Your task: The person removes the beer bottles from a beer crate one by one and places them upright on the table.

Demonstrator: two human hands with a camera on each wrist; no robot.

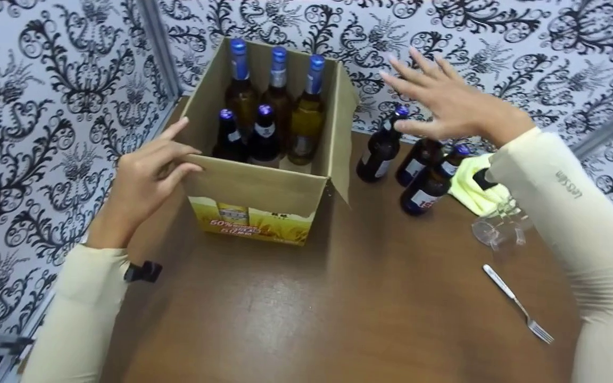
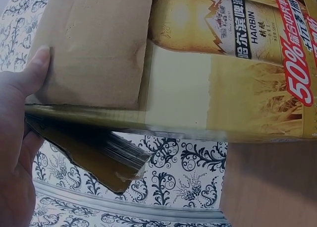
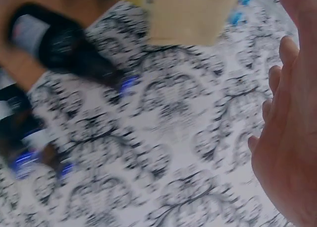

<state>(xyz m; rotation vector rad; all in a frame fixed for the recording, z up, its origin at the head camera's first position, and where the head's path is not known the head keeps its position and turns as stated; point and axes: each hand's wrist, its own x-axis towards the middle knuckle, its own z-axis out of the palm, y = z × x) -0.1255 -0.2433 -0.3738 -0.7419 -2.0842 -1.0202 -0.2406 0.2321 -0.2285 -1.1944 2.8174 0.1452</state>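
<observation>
Right of the left hand [image 1: 149, 173], which pinches its rim, a yellow-printed cardboard box [image 1: 258, 186] opens upward, long axis running away; the empty right hand [image 1: 447, 101] spreads wide near upright dark bottles [image 1: 424, 187].

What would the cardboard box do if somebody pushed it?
The cardboard box would probably feel heavy, since at least five bottles stand inside. Its thin side flap, sticking out loose, would likely bend. The bottles might wobble and clink, because they're tall and their necks stand apart.
</observation>
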